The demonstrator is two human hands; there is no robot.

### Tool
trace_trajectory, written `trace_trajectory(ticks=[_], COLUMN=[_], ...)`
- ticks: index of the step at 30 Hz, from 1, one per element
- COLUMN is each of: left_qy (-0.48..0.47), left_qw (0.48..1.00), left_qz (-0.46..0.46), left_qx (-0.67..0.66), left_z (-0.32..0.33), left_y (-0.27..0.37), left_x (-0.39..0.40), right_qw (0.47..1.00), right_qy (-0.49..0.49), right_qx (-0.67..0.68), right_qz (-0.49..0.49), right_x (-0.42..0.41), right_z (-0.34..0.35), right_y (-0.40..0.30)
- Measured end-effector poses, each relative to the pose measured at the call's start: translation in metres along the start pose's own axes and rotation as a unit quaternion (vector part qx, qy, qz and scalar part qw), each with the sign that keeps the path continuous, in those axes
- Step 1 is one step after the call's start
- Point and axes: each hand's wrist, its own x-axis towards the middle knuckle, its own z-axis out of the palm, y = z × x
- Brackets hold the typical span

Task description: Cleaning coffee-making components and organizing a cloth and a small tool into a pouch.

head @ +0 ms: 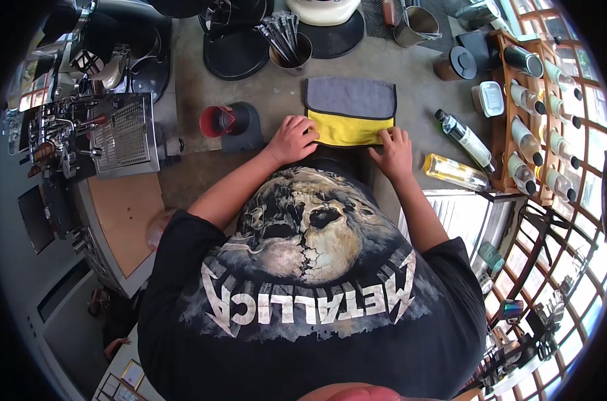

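A two-tone microfibre cloth [351, 97], grey on its far part and yellow on its near part with black edging, lies folded on the counter before me. The fingers of my left hand [294, 139] pinch its near left corner. At the near right corner, my right hand [394, 152] has its fingertips on the yellow side and its thumb by the edge. To the left of the cloth is a dark stand [248, 123] with a red-rimmed cup [216, 122] leaning sideways on it.
A metal cup of black-wrapped straws [292, 56] stands beyond the cloth. Rightward lie a green bottle [466, 139] and a yellow bottle [453, 171], beside a wooden bottle rack [501, 100]. An espresso machine [123, 133] is at the left. Another person [114, 346] is at lower left.
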Motion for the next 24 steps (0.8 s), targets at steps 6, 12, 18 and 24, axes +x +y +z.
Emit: trace_trajectory(ticks=[6, 12, 18, 24], left_qy=[0.077, 0.135, 0.197, 0.253], left_qw=[0.984, 0.948, 0.899, 0.901], left_qz=[-0.082, -0.15, -0.271, -0.27], left_qx=[-0.138, -0.247, -0.282, -0.226], left_z=[-0.009, -0.009, -0.01, -0.034], left_y=[0.002, -0.007, -0.006, -0.015], left_x=[0.011, 0.014, 0.009, 0.038], right_qw=[0.998, 0.999, 0.984, 0.976], right_qy=[0.02, 0.028, 0.01, 0.06], right_qx=[-0.024, 0.011, 0.174, 0.208], right_qz=[-0.049, -0.045, -0.031, 0.031], right_x=[0.001, 0.02, 0.038, 0.072], right_z=[-0.012, -0.016, -0.027, -0.049], right_y=[0.004, 0.015, 0.036, 0.025])
